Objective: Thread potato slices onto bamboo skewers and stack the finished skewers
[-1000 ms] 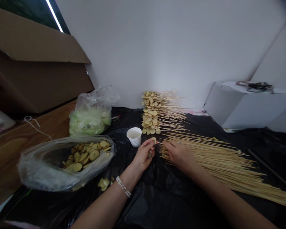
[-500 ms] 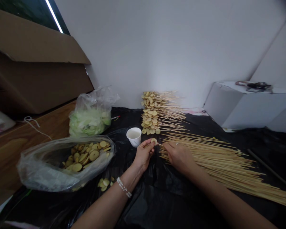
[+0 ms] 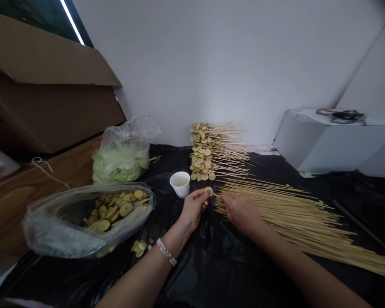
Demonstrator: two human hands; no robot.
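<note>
My left hand [image 3: 193, 208] pinches a round potato slice [image 3: 208, 191] at the centre. Facing it, my right hand [image 3: 240, 210] is closed on a thin wooden skewer [image 3: 214, 195] whose tip meets the slice. Behind them, stacked skewers of potato slices [image 3: 202, 157] lie with their bare sticks pointing right. A wide bundle of bare skewers [image 3: 301, 222] spreads under and beyond my right hand. On the left, an open plastic bag [image 3: 64, 233] holds many loose slices [image 3: 111, 209]. A few more slices [image 3: 139, 247] lie beside my left forearm.
A white paper cup [image 3: 180, 185] stands just behind my left hand. Farther back left are a bag of pale green vegetables [image 3: 122, 162] and a large cardboard box [image 3: 51, 111]. A white box [image 3: 333, 139] sits at the back right. Black plastic [image 3: 218, 265] covers the surface.
The potato slice is tilted slightly differently between my left fingers. Both hands have otherwise stayed almost where they were.
</note>
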